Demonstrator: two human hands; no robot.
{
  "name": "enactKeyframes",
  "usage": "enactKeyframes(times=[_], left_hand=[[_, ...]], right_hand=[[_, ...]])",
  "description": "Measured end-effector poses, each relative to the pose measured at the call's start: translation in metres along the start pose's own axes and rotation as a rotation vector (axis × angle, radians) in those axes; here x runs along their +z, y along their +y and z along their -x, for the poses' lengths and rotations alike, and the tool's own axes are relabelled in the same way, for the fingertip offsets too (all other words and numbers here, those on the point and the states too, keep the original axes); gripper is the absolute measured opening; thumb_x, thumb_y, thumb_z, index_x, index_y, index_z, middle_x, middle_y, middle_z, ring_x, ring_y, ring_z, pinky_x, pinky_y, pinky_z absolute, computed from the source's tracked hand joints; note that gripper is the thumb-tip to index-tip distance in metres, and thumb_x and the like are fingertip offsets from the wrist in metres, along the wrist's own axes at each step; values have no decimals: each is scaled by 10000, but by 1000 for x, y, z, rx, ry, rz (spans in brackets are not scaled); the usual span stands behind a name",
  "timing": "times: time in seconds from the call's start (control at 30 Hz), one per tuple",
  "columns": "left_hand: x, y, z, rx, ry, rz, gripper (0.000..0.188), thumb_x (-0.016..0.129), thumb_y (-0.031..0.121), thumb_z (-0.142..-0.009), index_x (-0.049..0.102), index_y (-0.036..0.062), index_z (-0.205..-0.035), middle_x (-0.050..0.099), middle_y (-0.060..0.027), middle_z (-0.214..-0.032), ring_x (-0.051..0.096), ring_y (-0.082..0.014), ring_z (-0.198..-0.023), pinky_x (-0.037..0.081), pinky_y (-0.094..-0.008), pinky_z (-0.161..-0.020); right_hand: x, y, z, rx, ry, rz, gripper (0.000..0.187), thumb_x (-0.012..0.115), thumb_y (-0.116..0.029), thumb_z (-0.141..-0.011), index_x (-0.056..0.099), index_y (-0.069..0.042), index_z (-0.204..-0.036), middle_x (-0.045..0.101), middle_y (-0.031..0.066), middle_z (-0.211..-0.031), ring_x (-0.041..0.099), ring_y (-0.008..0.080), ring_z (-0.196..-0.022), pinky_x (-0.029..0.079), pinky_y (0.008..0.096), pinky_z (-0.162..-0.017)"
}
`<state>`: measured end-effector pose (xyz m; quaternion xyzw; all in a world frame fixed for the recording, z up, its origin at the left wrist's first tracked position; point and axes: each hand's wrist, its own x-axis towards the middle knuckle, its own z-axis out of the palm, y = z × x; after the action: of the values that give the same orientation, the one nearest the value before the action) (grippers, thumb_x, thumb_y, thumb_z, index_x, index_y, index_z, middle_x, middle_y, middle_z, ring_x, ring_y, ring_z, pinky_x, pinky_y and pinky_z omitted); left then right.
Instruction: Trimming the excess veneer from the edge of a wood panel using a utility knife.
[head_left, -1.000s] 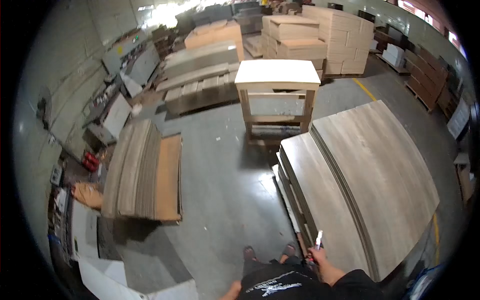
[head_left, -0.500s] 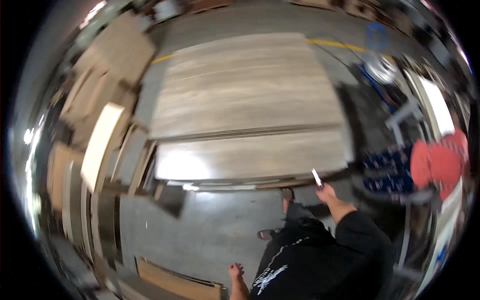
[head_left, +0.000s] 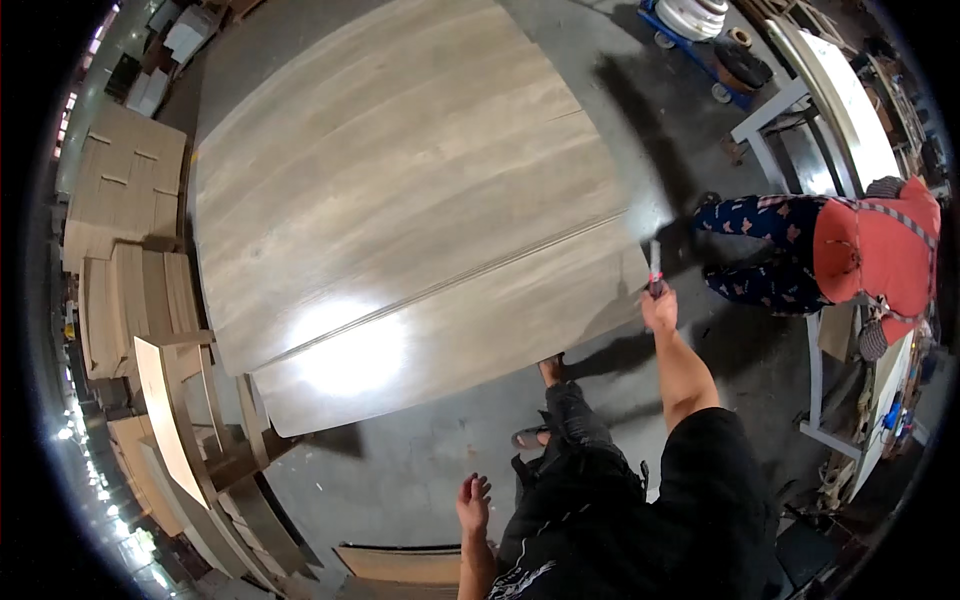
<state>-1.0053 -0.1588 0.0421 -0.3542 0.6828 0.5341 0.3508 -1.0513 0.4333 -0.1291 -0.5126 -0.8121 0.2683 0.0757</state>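
Observation:
My right hand (head_left: 660, 308) is closed round a slim red-and-grey hand tool (head_left: 655, 262), its pale end pointing up and away. The tool's exact kind is too small to make out. It is held over the right edge of a large wood-grain panel (head_left: 400, 160). A narrower wood-grain panel (head_left: 480, 345) lies along the near side, parted from the large one by a thin dark seam. Lower down, my left hand (head_left: 474, 505) hangs over the grey floor with its fingers loosely curled and apart, and nothing visible in it.
At the right a person in a coral top (head_left: 870, 250) stands beside a white-topped workbench (head_left: 850, 105). A blue trolley (head_left: 690, 45) bears white rolls. Flat cardboard (head_left: 125, 190) and a wooden frame (head_left: 175, 420) stand on the left. Another board (head_left: 400, 565) lies near my feet.
My view has swung round, so the panels now appear tilted and larger. My right hand with the tool has moved farther forward, and my left hand has risen slightly.

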Motion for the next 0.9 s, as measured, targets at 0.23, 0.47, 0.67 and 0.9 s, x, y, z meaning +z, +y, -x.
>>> enactKeyframes(times=[0.23, 0.47, 0.67, 0.9], left_hand=[[-2, 39, -9, -75, 55, -44, 526, 565, 380, -1044, 505, 12, -1415, 670, -175, -1287, 673, -295, -1139, 537, -405, -894], [1, 41, -27, -221, 76, -74, 511, 549, 364, -1050, 488, 32, -1434, 658, -176, -1314, 673, -306, -1146, 542, -401, -874], [17, 83, -33, -58, 44, -117, 518, 547, 367, -1052, 494, 23, -1436, 649, -176, -1337, 653, -318, -1197, 536, -435, -925], [4, 86, -45, 65, 50, -2, 495, 556, 362, -1050, 530, 30, -1416, 678, -141, -1296, 674, -267, -1143, 536, -386, -889]], right_hand=[[22, -17, -25, 128, -21, -205, 348, 741, -346, -875, 692, -25, -1002, 703, 113, -835, 693, 221, -651, 547, 377, -646], [-7, -75, -16, 371, -244, -194, 496, 741, -508, -856, 713, -45, -1030, 740, 155, -919, 712, 301, -918, 526, 385, -858], [3, -82, -11, 346, -332, -156, 479, 740, -498, -861, 708, -51, -1028, 724, 144, -907, 692, 296, -885, 527, 390, -854], [46, -73, 62, 32, -73, -373, 426, 696, -173, -911, 591, -4, -1289, 653, 111, -1183, 638, 194, -1101, 511, 359, -948]])
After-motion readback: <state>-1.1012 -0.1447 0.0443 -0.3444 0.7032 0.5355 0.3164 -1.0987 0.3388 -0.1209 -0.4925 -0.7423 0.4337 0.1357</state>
